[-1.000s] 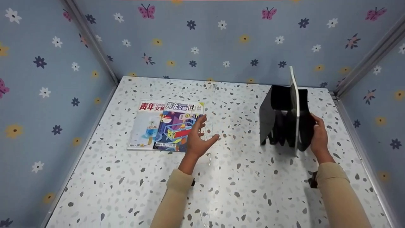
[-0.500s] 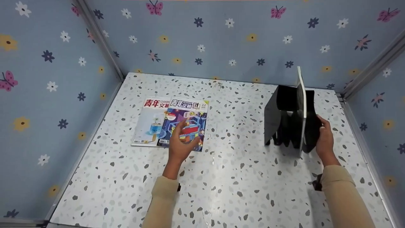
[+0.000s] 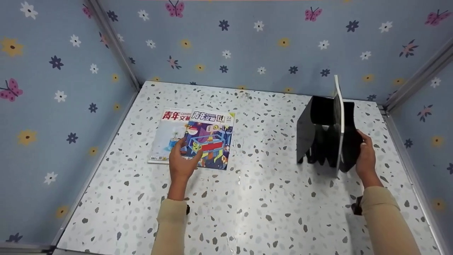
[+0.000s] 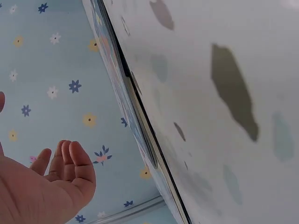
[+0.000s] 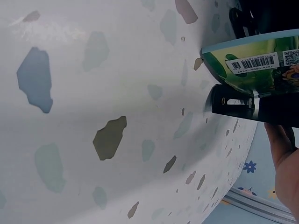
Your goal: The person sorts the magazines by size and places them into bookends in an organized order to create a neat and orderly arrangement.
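Observation:
Two magazines lie overlapping on the speckled table, a pale one [image 3: 161, 140] under a purple-and-blue one [image 3: 221, 131]. Over their near edge is my left hand [image 3: 182, 164], thumb apart from loosely bent fingers, holding nothing; the left wrist view shows it beside the thin magazine edges [image 4: 140, 112]. At the right stands a black desktop file rack [image 3: 306, 131] with upright dividers. One book [image 3: 339, 106] stands upright in it, its green back cover and barcode visible in the right wrist view. My right hand [image 3: 366, 157] rests against the rack's right outer side, its fingertips partly hidden.
Blue flowered panels [image 3: 262, 46] close off the back and both sides of the white speckled table [image 3: 265, 212]. Metal strips [image 3: 116, 46] run down the corners.
My left hand has moved left across the purple magazine toward the overlap of the two. The right hand stays at the rack. The head view has shifted slightly.

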Tool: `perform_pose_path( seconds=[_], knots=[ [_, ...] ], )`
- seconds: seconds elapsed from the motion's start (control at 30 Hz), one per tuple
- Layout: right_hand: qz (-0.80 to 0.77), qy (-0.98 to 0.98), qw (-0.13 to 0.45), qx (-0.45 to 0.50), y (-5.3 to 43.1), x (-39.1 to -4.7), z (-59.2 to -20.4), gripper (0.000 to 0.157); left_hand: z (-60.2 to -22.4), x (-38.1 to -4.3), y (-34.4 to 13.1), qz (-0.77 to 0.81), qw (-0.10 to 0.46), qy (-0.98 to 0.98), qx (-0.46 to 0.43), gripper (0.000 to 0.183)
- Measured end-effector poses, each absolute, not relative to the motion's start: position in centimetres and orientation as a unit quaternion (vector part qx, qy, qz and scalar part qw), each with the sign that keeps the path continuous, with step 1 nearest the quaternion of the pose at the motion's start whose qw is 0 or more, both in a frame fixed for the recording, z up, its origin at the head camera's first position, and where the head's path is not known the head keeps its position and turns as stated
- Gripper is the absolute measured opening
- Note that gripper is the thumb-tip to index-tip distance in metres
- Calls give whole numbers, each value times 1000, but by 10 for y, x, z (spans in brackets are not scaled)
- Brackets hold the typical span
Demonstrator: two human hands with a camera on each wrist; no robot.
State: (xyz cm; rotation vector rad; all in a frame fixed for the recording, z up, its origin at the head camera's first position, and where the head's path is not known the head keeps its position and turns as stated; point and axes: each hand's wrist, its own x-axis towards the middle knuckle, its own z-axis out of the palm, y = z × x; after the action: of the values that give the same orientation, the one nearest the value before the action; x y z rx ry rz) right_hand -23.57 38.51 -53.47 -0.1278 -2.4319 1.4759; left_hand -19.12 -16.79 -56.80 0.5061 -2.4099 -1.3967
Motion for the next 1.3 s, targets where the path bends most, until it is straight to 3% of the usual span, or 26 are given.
perform_pose_path(
  seconds=[0.1, 0.37, 0.93, 1.1, 1.3],
  knots=[
    [513, -845, 145, -41, 378, -230, -524, 48, -570, -193, -176, -490, 134, -840, 192, 77],
    [493, -860, 120, -46, 391, -243, -546, 50, -580, -198, -202, -492, 86, -846, 187, 77],
    [491, -859, 139, -43, 379, -234, -530, 49, -585, -217, -217, -434, -36, -875, 212, 87],
    [489, -857, 157, -35, 368, -225, -517, 48, -587, -222, -217, -427, -55, -878, 207, 87],
    [488, -861, 135, -49, 383, -234, -534, 50, -586, -227, -214, -415, -59, -886, 197, 86]
  ],
)
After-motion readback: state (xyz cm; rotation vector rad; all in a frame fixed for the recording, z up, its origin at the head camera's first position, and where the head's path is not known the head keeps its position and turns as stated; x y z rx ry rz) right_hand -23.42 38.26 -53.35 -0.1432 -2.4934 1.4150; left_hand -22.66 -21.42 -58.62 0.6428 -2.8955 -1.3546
